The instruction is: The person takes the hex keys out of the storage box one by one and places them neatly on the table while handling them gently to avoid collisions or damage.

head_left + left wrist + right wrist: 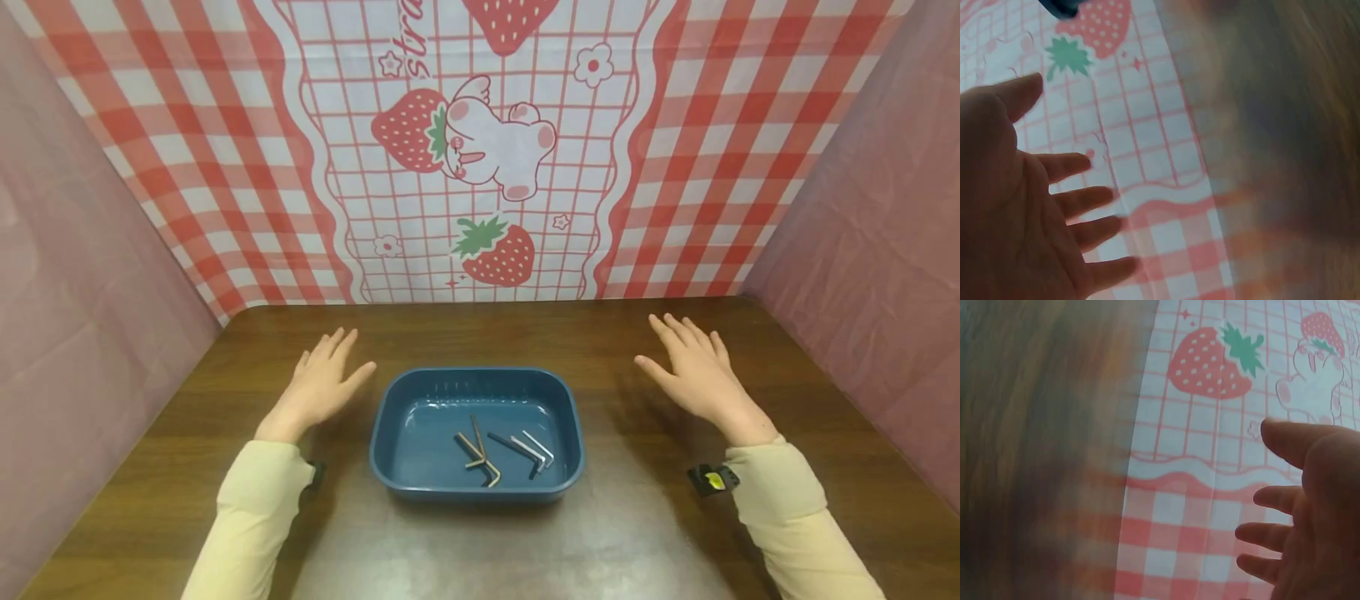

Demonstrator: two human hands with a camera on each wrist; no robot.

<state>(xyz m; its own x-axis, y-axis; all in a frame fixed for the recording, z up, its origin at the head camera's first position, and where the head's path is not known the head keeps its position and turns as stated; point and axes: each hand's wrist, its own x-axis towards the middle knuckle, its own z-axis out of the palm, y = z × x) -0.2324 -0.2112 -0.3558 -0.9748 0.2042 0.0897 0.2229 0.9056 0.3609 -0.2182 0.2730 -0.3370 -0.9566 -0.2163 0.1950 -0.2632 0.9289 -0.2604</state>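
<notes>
A blue tray point(420, 493) lies on the wooden table, with several L-shaped hex keys inside. Dark and brass-toned keys point(482, 454) cross each other near its middle, and silver and black ones point(534, 450) lie to their right. To the left of the tray is my left hand point(318, 387), fingers spread and holding nothing; its palm point(1016, 206) shows in the left wrist view. Off to the right of the tray, my right hand point(697, 375) is also spread and empty, seen in the right wrist view point(1316, 506) too.
A strawberry-patterned cloth point(465, 208) hangs behind the table's back edge. Pink cloths hang at the left point(75, 292) and right point(862, 292). The brown table point(480, 558) extends around the tray on all sides.
</notes>
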